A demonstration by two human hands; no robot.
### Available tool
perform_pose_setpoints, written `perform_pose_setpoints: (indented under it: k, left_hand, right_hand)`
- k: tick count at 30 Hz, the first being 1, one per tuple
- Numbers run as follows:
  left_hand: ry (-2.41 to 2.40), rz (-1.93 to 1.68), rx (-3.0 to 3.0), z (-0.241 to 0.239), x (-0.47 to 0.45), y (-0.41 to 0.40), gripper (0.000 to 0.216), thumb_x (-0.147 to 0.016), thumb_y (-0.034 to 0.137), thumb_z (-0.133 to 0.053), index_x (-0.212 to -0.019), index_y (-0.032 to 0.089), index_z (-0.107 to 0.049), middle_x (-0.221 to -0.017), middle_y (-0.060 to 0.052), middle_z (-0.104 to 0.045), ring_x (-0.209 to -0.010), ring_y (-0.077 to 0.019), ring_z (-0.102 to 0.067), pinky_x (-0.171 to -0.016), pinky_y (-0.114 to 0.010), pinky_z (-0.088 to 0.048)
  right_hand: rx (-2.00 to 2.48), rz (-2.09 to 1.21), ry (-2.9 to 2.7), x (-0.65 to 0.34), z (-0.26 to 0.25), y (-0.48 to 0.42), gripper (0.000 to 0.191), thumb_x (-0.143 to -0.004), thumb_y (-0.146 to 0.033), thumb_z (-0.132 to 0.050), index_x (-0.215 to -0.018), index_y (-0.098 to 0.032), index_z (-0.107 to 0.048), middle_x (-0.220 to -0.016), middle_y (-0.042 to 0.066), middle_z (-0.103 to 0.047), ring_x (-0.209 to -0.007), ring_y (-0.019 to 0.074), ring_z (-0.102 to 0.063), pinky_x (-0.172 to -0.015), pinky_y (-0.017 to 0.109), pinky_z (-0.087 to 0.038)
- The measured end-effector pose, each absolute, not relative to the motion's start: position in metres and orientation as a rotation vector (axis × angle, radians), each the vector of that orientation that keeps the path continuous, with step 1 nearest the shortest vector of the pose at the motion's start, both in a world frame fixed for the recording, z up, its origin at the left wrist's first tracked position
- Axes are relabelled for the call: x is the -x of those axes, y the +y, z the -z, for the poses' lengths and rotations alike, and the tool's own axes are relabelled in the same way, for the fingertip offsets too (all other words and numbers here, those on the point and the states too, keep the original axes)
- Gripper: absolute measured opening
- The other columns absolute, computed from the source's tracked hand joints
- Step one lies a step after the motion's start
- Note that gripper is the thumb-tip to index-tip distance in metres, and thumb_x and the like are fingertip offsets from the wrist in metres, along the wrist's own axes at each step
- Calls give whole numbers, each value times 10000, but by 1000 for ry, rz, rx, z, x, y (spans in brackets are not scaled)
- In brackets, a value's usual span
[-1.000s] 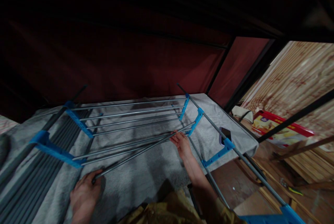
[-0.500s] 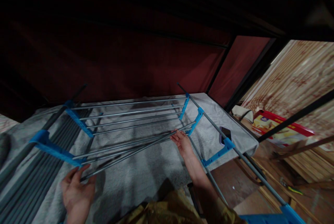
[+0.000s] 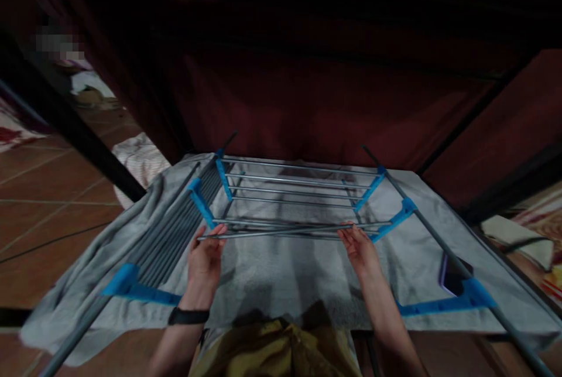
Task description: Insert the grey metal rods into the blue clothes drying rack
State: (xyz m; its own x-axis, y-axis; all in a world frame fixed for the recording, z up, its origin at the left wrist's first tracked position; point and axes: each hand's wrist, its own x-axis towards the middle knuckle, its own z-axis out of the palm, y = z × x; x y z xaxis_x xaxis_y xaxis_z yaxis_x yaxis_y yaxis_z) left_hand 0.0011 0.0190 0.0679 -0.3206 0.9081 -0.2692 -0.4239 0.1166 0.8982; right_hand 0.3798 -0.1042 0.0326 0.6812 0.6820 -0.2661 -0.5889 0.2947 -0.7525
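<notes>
- Brown floor tiles (image 3: pixel 65 230) run up to the surface, draped in grey cloth (image 3: pixel 267 283).
- On the cloth, grey tubes (image 3: pixel 175 230) lie side by side.
- The left hand (image 3: pixel 206 257), a dark wristband (image 3: pixel 188 316) behind it, has its grip closed round a grey rod (image 3: pixel 259 233) near one end, just beside the left blue bracket (image 3: pixel 202 206); this hand is nearer that bracket.
- Between the hands the rod lies nearly crosswise, rising slightly rightward at a shallow angle to bars behind it.
- The right hand (image 3: pixel 360 248) pinches the rod with a lighter grip, near the right blue bracket (image 3: pixel 392 222).
- Farther right, a phone (image 3: pixel 454 274); I can read no writing anywhere.
</notes>
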Motion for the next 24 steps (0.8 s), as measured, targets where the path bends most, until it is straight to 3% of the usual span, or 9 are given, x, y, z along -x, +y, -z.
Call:
perform_pose_setpoints:
  k: [8, 14, 19, 24]
  left_hand:
    - [1013, -1562, -366, -110, -12, 40, 99, -991, 128, -653, -1028, 217, -676, -1091, -106, -840, -1126, -215, -827, -1035, -363, -654]
    - [914, -1514, -265, -135, -29, 59, 170, -1105, 108, -565, -1060, 170, -716, -1079, -124, -822, -986, -161, -824, -901, -263, -666]
    - [921, -1499, -239, -141, -35, 67, 214, -1136, 137, -539, -1227, 184, -727, -1091, -112, -824, -995, -174, -837, -867, -286, -687]
    - [930, -1507, -250, -136, -36, 69, 196, -1121, 115, -580, -1254, 181, -707, -1129, -119, -841, -997, -177, -854, -866, -277, -682]
  right_hand:
    - [946, -838, -141, -389, -32, -98, 219, -822, -311, -1019, -855, -246, -813, -892, 11, -866, -827, 180, -837, -1043, 412, -718]
    - [947, -833, -125, -394, -36, -89, 175, -841, -267, -987, -843, -265, -812, -864, -10, -858, -808, 160, -833, -971, 370, -736]
    - [953, -828, -164, -397, -35, -87, 195, -828, -288, -996, -824, -286, -801, -859, -15, -855, -800, 160, -831, -974, 370, -737]
    - [966, -813, -168, -397, -34, -88, 185, -852, -296, -979, -820, -289, -797, -866, -21, -852, -810, 160, -832, -1015, 395, -732]
